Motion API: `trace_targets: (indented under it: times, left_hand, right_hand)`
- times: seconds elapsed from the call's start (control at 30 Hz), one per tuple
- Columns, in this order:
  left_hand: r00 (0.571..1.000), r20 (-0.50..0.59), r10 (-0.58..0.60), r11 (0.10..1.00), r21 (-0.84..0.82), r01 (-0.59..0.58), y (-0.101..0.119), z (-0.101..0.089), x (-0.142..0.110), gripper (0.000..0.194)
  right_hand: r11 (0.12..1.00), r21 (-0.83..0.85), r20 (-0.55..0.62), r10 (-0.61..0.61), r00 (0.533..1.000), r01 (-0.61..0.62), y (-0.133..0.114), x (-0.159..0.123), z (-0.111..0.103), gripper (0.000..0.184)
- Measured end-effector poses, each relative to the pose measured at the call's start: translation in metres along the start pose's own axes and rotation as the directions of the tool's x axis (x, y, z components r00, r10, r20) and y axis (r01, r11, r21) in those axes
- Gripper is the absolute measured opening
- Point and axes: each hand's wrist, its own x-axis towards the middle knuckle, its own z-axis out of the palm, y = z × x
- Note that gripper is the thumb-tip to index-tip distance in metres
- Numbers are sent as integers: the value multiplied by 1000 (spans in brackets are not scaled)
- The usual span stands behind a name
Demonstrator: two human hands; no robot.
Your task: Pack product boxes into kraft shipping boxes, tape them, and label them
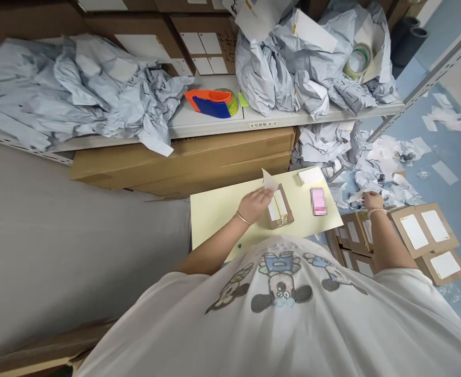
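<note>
My left hand (256,203) pinches a small white slip of paper (270,180) above a small brown cardboard box (279,208) with a white label, which lies on a pale yellow board (222,209). My right hand (372,199) reaches out to the right over the floor clutter, its fingers closed on a scrap of white paper (355,197). A pink object (318,201) and a white pad (311,176) also lie on the board, between my two hands.
A shelf (214,123) ahead carries heaps of crumpled grey mailer bags (97,89) and an orange-blue tape dispenser (213,102). Large cartons (183,162) sit beneath it. Labelled small boxes (426,233) and torn paper (375,157) cover the blue floor at right.
</note>
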Motion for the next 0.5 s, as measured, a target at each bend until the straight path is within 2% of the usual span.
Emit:
trace_targets:
  times: [0.07,0.13,0.2,0.27,0.4,0.5]
  left_hand:
    - [981,146,131,991,-9,-131,6,33,-10,32]
    - [938,296,180,984,-43,-175,12,62,-24,32]
    - [902,411,130,991,-93,-100,16,81,-37,34]
    - [882,467,65,990,-142,3,16,91,-46,43]
    - [881,462,-105,959,-187,212,9,97,-39,66]
    - [832,457,-314,910,-106,402,3,103,-18,74]
  right_hand:
    - [999,40,-14,17,1000,-16,2,7,1,9]
    - [996,80,-26,48,999,-45,4,11,2,11]
    - [991,105,-23,80,997,-77,5,16,3,13]
    - [989,114,-17,99,995,-96,5,23,4,14]
    - [987,120,2,106,994,-105,-2,49,12,6]
    - [991,101,26,82,996,-84,-13,73,16,17]
